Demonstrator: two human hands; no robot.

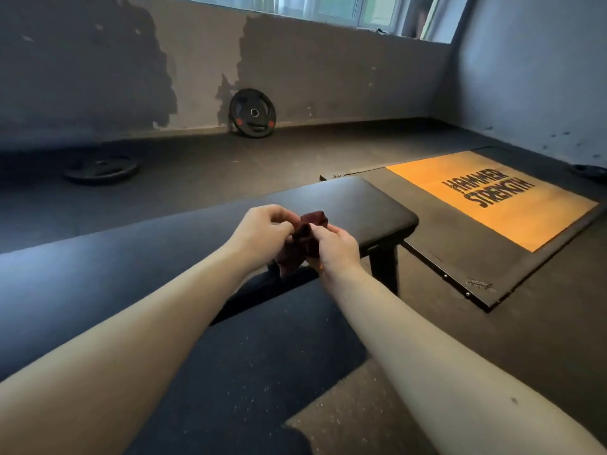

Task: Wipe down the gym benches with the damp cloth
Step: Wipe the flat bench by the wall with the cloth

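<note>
Both hands, left hand [266,228] and right hand [335,244], pinched the bunched cloth [303,239] above the bench [361,205]; wiping looked unstarted.

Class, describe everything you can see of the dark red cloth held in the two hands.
The dark red cloth looks like soft fabric, bunched into folds rather than spread flat. The left hand and right hand each pinch it from either side, holding it over the black padded bench. Its lower part hangs between the wrists. Whether it is damp, or touches the bench, cannot be told.
</note>
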